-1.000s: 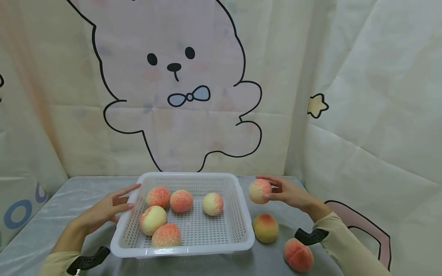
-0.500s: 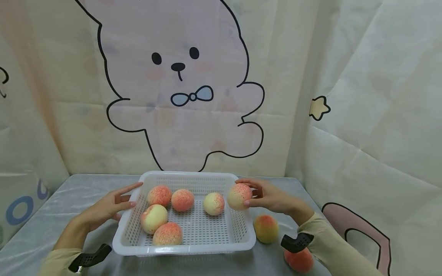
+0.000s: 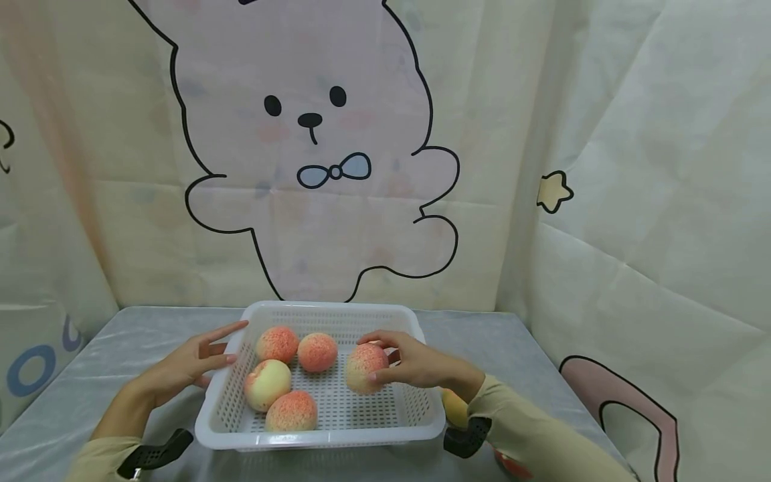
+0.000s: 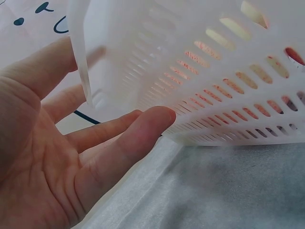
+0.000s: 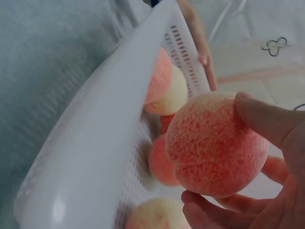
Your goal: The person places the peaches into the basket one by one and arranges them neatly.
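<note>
My right hand [image 3: 415, 361] holds a red-and-cream peach [image 5: 217, 143] between thumb and fingers, over the inside of a white slotted plastic basket [image 3: 325, 439]. In the right wrist view that peach hangs above other peaches in the basket; in the head view it covers a pale one. My left hand [image 3: 181, 368] rests at the basket's left side, its fingers extended, with fingertips at the rim. The left wrist view shows the thumb [image 4: 143, 136] along the slotted wall. Toward the basket's left lie a cream peach [image 3: 268, 385] and several redder peaches [image 3: 292, 411].
Right of the basket, a yellow peach [image 3: 454, 408] and a red peach [image 3: 512, 465] lie partly hidden by the right forearm. A grey cloth [image 3: 524, 375] covers the table. A curtain with a cartoon bear [image 3: 325, 221] hangs behind.
My right hand has carried its peach leftward from beside the basket, across the right rim, to above the inside. My left hand has stayed at the basket's left side.
</note>
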`<move>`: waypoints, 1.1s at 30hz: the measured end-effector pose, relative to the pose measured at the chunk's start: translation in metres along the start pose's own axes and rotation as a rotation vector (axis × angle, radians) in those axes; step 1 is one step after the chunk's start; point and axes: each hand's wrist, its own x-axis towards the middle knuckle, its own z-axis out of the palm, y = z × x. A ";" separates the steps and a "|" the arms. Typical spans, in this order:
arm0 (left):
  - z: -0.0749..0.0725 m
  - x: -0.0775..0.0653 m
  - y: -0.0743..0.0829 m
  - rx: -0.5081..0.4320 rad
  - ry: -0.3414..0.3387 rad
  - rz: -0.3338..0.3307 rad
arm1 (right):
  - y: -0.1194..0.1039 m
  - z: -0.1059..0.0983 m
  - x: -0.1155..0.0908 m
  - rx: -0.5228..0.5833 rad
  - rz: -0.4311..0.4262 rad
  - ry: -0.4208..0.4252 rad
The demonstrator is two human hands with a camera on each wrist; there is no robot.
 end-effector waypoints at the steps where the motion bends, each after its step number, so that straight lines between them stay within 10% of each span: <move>1: 0.000 0.000 0.000 0.000 0.001 0.000 | -0.001 0.004 0.003 0.002 0.015 0.002; 20: 0.000 0.002 -0.003 0.004 0.003 0.008 | -0.020 0.048 0.056 -0.245 0.227 0.169; 33: 0.002 0.002 -0.001 0.010 0.008 -0.006 | -0.019 0.057 0.059 -0.294 0.305 0.103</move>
